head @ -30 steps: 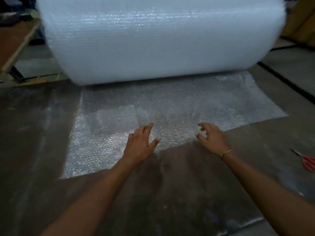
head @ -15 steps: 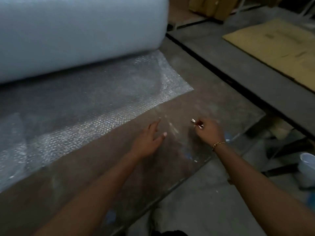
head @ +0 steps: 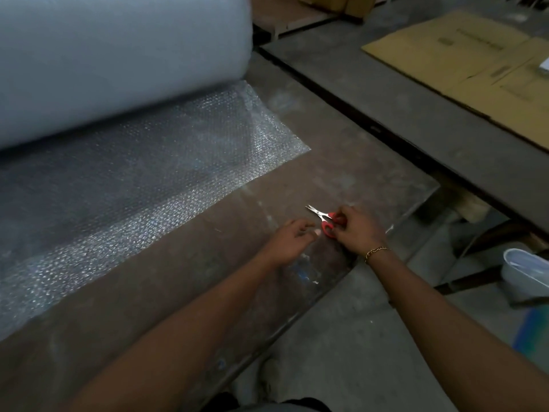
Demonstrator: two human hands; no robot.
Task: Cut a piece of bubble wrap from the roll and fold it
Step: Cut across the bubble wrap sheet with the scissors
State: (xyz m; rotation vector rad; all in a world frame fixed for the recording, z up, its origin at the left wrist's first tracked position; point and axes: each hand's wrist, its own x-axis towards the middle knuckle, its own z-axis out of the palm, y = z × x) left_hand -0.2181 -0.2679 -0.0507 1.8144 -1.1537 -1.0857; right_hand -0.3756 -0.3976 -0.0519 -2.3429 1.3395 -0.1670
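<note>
A big roll of bubble wrap [head: 113, 55] lies across the back left of the brown table [head: 341, 162]. An unrolled sheet of bubble wrap [head: 133, 185] spreads flat from it toward me. My right hand [head: 359, 230] grips the red handles of a pair of scissors [head: 323, 218], whose shut blades point up and left. My left hand [head: 289, 237] hovers just left of the scissors with loosely curled fingers, holding nothing. Both hands are right of the sheet's corner, off the wrap.
A second grey table [head: 401, 93] stands to the right, with flattened cardboard [head: 475, 60] on it. A white bucket [head: 525, 272] stands on the floor at the right. The brown table's front edge runs diagonally just below my hands.
My view and both hands swung right, away from the sheet's front edge. My right hand has taken hold of the scissors and my left hand has drawn close beside them.
</note>
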